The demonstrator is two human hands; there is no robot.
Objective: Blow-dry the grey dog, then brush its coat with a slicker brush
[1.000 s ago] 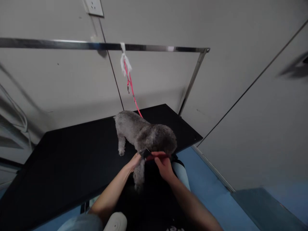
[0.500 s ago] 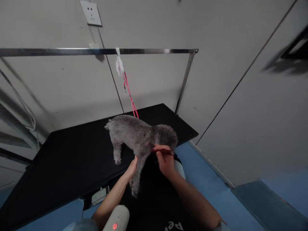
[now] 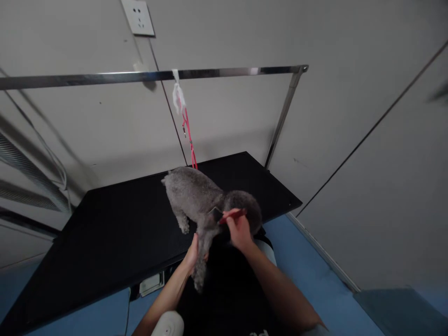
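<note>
A small grey curly dog (image 3: 199, 196) stands on a black grooming table (image 3: 115, 233), tied by a pink leash (image 3: 187, 133) to the steel bar (image 3: 147, 75) overhead. My left hand (image 3: 194, 254) is wrapped round the dog's front leg, which hangs over the table's near edge. My right hand (image 3: 240, 228) grips a red-handled brush (image 3: 226, 215) whose dark head lies against the dog's shoulder, beside its head.
The steel frame's upright (image 3: 283, 114) stands at the table's back right corner. A wall socket (image 3: 137, 17) sits high on the grey wall. A white device (image 3: 170, 323) lies at my lap. Blue floor (image 3: 308, 261) runs to the right of the table.
The dog has shifted a little and its front leg hangs lower. My left hand slid down along that leg. My right hand lifted the brush up onto the dog's shoulder.
</note>
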